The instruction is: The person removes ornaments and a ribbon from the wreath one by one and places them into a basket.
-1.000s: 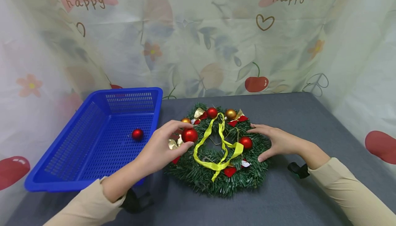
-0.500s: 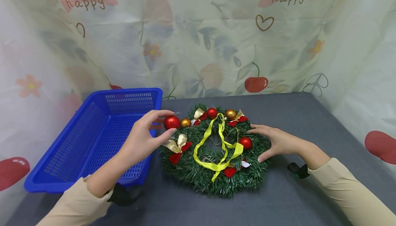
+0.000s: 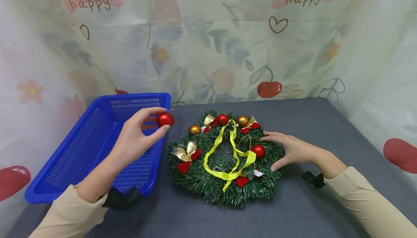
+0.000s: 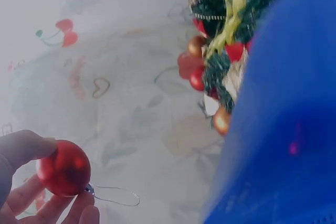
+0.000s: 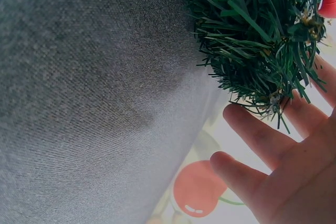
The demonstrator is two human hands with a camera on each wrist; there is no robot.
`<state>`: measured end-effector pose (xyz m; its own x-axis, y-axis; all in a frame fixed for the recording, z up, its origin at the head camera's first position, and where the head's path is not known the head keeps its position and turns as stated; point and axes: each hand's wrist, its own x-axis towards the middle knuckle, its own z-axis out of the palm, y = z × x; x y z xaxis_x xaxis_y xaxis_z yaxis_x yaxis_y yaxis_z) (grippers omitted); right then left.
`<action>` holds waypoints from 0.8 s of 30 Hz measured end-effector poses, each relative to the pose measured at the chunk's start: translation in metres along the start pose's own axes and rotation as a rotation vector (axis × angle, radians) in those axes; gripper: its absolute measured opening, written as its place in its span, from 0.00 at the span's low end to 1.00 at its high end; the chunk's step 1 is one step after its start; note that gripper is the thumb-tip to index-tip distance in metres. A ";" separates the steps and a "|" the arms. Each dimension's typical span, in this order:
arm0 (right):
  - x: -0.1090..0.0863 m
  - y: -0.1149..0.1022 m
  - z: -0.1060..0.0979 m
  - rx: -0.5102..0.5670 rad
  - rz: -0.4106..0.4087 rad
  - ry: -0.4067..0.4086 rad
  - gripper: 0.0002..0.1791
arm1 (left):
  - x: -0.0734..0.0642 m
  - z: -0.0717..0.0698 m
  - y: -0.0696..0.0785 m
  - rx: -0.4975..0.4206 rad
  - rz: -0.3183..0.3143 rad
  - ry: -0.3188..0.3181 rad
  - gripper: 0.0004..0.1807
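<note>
My left hand pinches a red Christmas ball between thumb and fingertips over the right rim of the blue basket. The ball's thin wire hook sticks out free in the left wrist view. A green wreath lies on the table, trimmed with red and gold balls, bows and a yellow ribbon. My right hand rests at the wreath's right edge. Its fingers are spread and fairly straight against the green needles, and the thumb lies nearer to me.
The grey table runs back to a patterned curtain, which also hangs at both sides. On the wreath's left part sit a gold ball and a gold-and-red bow. Black wrist straps show at both sleeves.
My left hand has drawn the red ball left and back, from over the wreath to the basket's rim. It now covers the ball seen earlier inside the basket. My right hand stays put.
</note>
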<state>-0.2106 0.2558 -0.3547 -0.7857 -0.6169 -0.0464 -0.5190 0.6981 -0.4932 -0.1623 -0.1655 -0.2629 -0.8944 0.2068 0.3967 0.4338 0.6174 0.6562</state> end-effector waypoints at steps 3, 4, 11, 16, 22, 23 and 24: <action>0.000 -0.001 0.000 0.000 0.001 0.001 0.48 | 0.003 -0.006 -0.004 0.018 -0.001 0.026 0.21; 0.000 -0.001 0.000 -0.001 0.001 0.002 0.48 | 0.003 -0.007 -0.005 0.022 -0.004 0.032 0.21; 0.000 -0.002 0.000 -0.001 0.008 -0.002 0.48 | 0.009 -0.018 -0.020 0.041 -0.057 0.036 0.22; 0.000 -0.003 0.000 -0.006 0.008 0.000 0.48 | 0.012 -0.025 -0.032 0.052 -0.103 0.040 0.24; 0.000 -0.002 0.000 -0.010 0.001 0.002 0.48 | 0.015 -0.032 -0.045 0.070 -0.139 0.030 0.26; 0.000 -0.002 0.000 -0.010 0.000 0.002 0.48 | 0.016 -0.033 -0.047 0.076 -0.146 0.027 0.26; 0.000 -0.002 0.000 -0.010 0.000 0.002 0.48 | 0.016 -0.034 -0.048 0.078 -0.154 0.023 0.26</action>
<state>-0.2093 0.2543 -0.3533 -0.7864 -0.6160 -0.0451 -0.5220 0.7019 -0.4846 -0.1942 -0.2178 -0.2665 -0.9463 0.0882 0.3109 0.2815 0.6974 0.6591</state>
